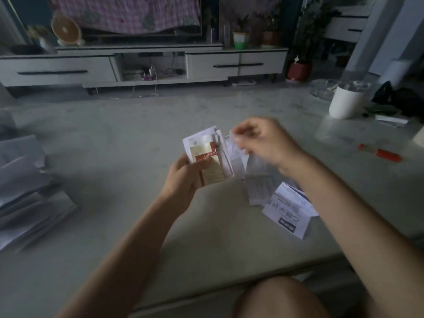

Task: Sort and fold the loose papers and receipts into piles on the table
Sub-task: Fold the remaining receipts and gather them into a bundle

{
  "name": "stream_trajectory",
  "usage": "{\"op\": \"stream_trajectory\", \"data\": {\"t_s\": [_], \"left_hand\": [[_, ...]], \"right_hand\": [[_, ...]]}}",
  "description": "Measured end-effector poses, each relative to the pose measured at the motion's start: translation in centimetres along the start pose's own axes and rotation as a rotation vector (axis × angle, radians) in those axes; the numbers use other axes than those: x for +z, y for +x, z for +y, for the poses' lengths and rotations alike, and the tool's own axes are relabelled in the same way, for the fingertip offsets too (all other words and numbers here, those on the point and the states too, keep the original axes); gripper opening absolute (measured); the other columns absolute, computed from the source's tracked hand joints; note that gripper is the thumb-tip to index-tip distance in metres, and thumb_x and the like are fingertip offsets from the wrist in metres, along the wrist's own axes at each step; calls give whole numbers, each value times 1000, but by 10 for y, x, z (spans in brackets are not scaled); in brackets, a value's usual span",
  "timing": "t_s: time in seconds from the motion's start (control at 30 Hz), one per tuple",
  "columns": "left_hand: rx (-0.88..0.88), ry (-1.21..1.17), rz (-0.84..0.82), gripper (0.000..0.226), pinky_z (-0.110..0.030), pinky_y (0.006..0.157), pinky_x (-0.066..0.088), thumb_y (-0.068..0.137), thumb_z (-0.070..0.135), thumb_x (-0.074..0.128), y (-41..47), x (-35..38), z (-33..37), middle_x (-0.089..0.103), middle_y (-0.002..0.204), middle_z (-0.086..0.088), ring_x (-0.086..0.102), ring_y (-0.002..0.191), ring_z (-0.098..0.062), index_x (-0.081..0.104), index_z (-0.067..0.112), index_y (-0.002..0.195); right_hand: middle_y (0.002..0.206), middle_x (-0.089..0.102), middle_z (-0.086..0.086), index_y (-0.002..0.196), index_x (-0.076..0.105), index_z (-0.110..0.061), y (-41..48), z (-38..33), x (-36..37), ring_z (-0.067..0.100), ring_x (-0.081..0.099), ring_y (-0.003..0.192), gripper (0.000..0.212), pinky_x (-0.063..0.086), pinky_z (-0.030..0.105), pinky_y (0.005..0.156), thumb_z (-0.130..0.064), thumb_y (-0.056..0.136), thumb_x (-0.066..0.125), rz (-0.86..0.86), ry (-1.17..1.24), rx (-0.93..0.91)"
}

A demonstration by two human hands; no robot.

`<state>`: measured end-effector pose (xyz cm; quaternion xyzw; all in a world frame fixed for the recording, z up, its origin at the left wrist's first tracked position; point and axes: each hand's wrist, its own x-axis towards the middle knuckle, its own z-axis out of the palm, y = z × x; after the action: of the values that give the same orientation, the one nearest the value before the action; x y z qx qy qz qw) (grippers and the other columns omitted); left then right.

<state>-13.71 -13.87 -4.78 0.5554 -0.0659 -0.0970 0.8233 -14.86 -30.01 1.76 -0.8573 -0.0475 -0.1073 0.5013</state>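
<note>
Papers in a small white bundle [207, 157], fronted by a cream-and-red slip with unreadable print, are standing in the left hand [183, 180], its thumb curling across them above the pale marble table [103, 145]. The right hand [263, 143] is pinching a blurred white receipt [238, 161] just beside. A folded white leaflet [286, 212] is lying on the table, showing large dark Chinese characters upside down.

Dim room. White TV cabinet [142, 65] set along far wall; potted plants [241, 35] stood upon it; pale floor [160, 97].
</note>
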Motion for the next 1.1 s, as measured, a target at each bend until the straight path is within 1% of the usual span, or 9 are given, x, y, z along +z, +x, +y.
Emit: {"op": "stream_trajectory", "data": {"t_s": [0.1, 0.2, 0.27, 0.43, 0.57, 0.77, 0.83, 0.93, 1.1], "left_hand": [[-55, -7, -14, 21, -34, 69, 56, 87, -4, 49, -2, 5, -2, 68, 84, -6, 66, 78, -19, 61, 10, 96], [-99, 13, -17, 20, -36, 75, 53, 88, -3, 47, -4, 10, -5, 65, 88, -9, 64, 82, -22, 61, 10, 95], [-110, 11, -46, 21, -33, 72, 55, 89, -3, 45, -5, 12, -7, 65, 87, -10, 65, 79, -20, 61, 9, 93], [-98, -89, -79, 23, -29, 68, 56, 89, -1, 43, -5, 9, 0, 68, 83, -6, 67, 73, -16, 60, 12, 96], [-130, -280, -54, 22, -27, 66, 56, 87, -1, 41, -1, 3, 6, 63, 82, -7, 65, 69, -17, 58, 11, 95], [-211, -396, -49, 19, -26, 61, 56, 80, 3, 47, -3, 2, 13, 67, 73, -6, 66, 63, -18, 61, 7, 92], [-225, -421, -68, 25, -29, 63, 57, 70, 6, 51, -5, 3, 14, 68, 76, -8, 67, 64, -19, 61, 6, 93], [-230, -420, -83, 19, -34, 68, 57, 81, 4, 46, -4, 3, 12, 70, 77, -9, 69, 66, -20, 61, 4, 94], [-187, -368, -36, 20, -33, 73, 57, 92, 7, 42, 2, 2, 6, 71, 83, -8, 69, 73, -18, 60, 6, 102]], "right_hand": [[72, 59, -1, 92, 66, -7, 8, 23, -42, 9, 53, 65, 13, 44, 21, 64, 0, 82, 64, 87, -209, 44], [102, 63, 7, 107, 62, -10, 3, 62, -54, 21, 58, 94, 32, 42, 26, 82, -15, 78, 72, -36, -546, 234], [109, 62, 10, 108, 60, -10, -3, 77, -50, 21, 55, 94, 35, 40, 26, 74, -19, 76, 73, -111, -597, 307], [77, 57, 5, 76, 56, -13, -1, 70, -57, 17, 48, 74, 14, 35, 27, 57, -12, 80, 70, 44, -419, 209], [89, 56, 5, 93, 53, -6, 0, 44, -71, 14, 57, 75, 10, 53, 18, 56, -3, 86, 61, 151, 44, 170], [81, 54, 0, 77, 48, -14, 3, 21, -44, 13, 54, 72, 20, 50, 23, 55, 4, 83, 54, 356, 34, 34], [76, 56, 1, 69, 52, -17, 2, 16, -26, 13, 53, 70, 32, 47, 17, 55, 13, 80, 51, 324, 192, 64], [77, 60, 2, 73, 60, -13, -1, 3, -10, 9, 56, 70, 34, 46, 11, 56, 17, 84, 47, 183, 473, 124], [86, 67, 5, 80, 67, -6, -6, -10, -4, 12, 60, 79, 32, 46, 20, 79, 17, 81, 46, 162, 620, 143]]}}
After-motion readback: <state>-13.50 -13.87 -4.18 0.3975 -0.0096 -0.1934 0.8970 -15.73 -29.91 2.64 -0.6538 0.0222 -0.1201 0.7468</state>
